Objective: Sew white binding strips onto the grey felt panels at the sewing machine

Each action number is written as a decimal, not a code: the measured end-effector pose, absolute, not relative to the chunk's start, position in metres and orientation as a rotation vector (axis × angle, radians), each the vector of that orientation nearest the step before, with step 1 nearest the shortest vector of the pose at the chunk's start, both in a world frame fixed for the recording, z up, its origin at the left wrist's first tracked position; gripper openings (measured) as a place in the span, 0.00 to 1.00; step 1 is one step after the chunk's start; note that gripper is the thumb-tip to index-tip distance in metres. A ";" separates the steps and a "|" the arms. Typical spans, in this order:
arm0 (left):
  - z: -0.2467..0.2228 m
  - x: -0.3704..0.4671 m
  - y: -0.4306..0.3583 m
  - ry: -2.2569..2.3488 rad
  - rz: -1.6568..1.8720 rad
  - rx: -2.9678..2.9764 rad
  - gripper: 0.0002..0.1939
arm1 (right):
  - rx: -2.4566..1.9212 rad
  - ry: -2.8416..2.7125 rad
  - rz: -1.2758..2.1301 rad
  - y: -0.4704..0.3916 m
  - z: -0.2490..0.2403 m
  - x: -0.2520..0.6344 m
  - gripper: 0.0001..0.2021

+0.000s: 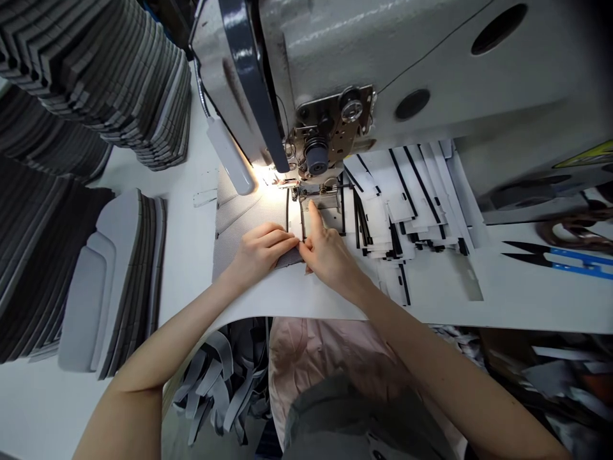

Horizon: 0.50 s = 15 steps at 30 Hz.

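lying partly beneath the grey metal sewing machine (364, 57), the flat grey fabric panel (246, 216) looks light and pliable, best steadied beside the black-edged white strip (294, 218) that left hand (258, 252) and right hand (331, 257) pinch.

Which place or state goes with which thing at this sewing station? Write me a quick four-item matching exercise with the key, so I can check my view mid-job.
Things
1. Grey textured fabric panel
2. Slim white rounded lamp
3. Blue-handled snips with black blades
4. Loose grey fabric strips

Places and states
A. At the picture's right edge
B. Below the front edge of the white table
C. Under the left hand
D. Lit

Pairs: 1-C, 2-D, 3-A, 4-B
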<state>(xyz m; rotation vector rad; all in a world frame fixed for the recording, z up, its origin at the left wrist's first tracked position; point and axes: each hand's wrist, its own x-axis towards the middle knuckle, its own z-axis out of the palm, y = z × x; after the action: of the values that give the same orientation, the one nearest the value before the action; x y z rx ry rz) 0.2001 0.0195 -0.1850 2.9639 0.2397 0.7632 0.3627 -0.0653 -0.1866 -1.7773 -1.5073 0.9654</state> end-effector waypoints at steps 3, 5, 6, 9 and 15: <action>-0.183 0.199 0.019 0.262 0.680 2.984 0.12 | -1.851 -1.578 0.855 -0.067 -0.185 0.361 0.35; -0.182 0.197 0.019 0.276 0.633 2.985 0.14 | -1.973 -1.647 0.684 -0.074 -0.186 0.359 0.29; -0.182 0.197 0.018 0.283 0.614 2.982 0.15 | -2.008 -1.695 0.576 -0.080 -0.187 0.357 0.24; -0.183 0.195 0.018 0.280 0.590 2.966 0.17 | -1.905 -1.911 0.244 -0.103 -0.192 0.352 0.09; -0.186 0.195 0.018 0.254 0.658 2.953 0.18 | -1.636 -2.066 -0.210 -0.127 -0.202 0.352 0.14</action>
<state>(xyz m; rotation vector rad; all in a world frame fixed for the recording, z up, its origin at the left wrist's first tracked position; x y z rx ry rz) 0.1951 0.0184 -0.1860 2.9527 0.2541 0.6581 0.3520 -0.1268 -0.2019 -1.6357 -2.0664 -0.2101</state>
